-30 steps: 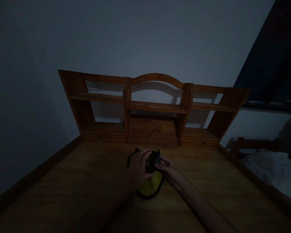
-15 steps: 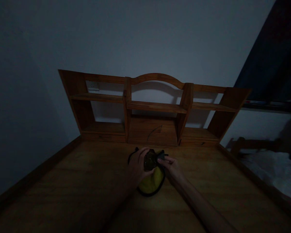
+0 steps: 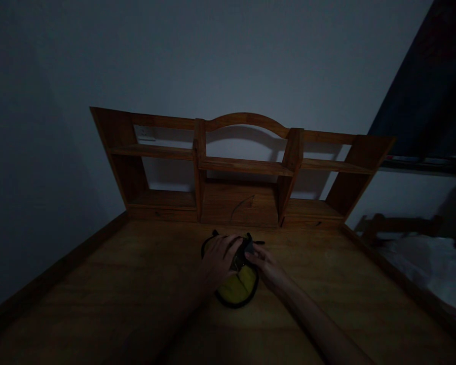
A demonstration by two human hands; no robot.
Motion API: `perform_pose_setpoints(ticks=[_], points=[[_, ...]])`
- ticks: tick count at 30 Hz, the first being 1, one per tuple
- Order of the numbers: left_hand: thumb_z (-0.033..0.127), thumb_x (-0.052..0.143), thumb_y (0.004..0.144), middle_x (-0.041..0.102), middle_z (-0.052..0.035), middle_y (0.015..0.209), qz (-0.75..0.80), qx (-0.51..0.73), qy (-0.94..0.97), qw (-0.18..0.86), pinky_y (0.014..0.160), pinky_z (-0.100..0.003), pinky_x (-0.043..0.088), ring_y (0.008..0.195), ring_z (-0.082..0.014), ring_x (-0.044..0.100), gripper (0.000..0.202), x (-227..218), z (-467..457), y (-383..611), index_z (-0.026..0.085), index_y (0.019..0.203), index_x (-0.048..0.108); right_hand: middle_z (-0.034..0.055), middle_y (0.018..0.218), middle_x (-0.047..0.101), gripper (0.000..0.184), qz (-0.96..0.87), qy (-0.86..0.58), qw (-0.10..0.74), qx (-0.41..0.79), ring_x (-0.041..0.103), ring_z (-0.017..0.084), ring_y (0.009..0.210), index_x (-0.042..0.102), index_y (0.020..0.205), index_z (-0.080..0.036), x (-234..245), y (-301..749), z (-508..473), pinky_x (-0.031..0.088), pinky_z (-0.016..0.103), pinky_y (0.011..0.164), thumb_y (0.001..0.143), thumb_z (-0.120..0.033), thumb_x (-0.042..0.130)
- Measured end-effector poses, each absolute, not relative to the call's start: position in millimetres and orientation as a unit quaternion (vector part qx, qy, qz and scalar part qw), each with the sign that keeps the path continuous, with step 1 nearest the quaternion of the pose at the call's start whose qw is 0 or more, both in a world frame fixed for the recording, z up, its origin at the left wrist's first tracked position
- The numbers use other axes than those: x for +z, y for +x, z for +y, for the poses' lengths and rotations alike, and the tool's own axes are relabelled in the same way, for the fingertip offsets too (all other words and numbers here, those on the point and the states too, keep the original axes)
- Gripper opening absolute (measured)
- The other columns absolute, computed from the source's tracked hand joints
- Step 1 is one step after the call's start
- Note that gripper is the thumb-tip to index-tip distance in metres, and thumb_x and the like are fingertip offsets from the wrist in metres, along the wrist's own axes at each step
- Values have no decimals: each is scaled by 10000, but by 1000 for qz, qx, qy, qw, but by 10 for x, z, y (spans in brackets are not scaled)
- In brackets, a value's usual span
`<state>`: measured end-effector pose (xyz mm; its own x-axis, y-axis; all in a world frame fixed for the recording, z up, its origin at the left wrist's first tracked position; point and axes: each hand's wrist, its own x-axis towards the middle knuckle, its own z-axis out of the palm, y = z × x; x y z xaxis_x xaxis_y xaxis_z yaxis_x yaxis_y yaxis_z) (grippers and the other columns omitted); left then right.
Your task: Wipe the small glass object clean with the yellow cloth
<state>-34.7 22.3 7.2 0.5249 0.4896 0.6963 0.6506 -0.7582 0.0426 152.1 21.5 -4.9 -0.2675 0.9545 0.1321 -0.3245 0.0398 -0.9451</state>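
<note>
One dark object [image 3: 239, 259] being handled, not yet released

Head view: you have both hands near the far middle of the desk [image 3: 327, 289], at a yellow piece [image 3: 236, 291] with a black edge, which looks like soft cloth or a pouch; I cannot tell which. The dark object is over its upper part, between your hands. Whether it rests on the yellow piece or is lifted a little above it, the dim light does not show.

Your left hand [image 3: 216, 261] is curved over the dark object from its left side, with the fingers bent and close upon it, so I judge that it holds the object steady. Your right hand [image 3: 265, 264] pinches a small grey piece [image 3: 249, 247] between thumb and fingers, at the right side of the object. If this grey piece is a part of the object or a separate thing, I cannot tell. Just beside your right fingers a thin black strip sticks out.

About progress, I judge that the work is in its middle: the yellow piece lies spread on the desk, and both hands are engaged. Left to do, at least, is the letting go of the object. Behind, the wooden shelf unit [image 3: 247, 166] stands apart from your hands.
</note>
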Motion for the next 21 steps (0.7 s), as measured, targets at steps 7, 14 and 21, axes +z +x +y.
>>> perform_pose_setpoints(ticks=[7,14,21], points=[[444,611,783,437,-141,1334,-322,-336,-873,147,1029,-478,322,1220,-310,404,723,97,221,-343,180,1375,291,39,930,714,418,-478,-326,538,613,657,197,840,648,1038,-200,-108,1525,234,458,347,841,643,-258,773],[262,558,835,460,-143,1315,-316,-338,-867,188,1011,-465,358,1207,-289,436,570,147,185,-325,173,1352,337,29,848,730,363,-454,-333,556,612,661,184,760,695,934,-186,-126,1527,273,479,325,782,588,-207,803],[179,511,849,492,-135,1290,-313,-347,-858,215,983,-437,403,1189,-257,463,502,107,195,-277,169,1330,371,22,771,726,281,-444,-364,576,582,648,175,682,709,826,-173,-233,1559,356,488,307,704,564,-213,805]])
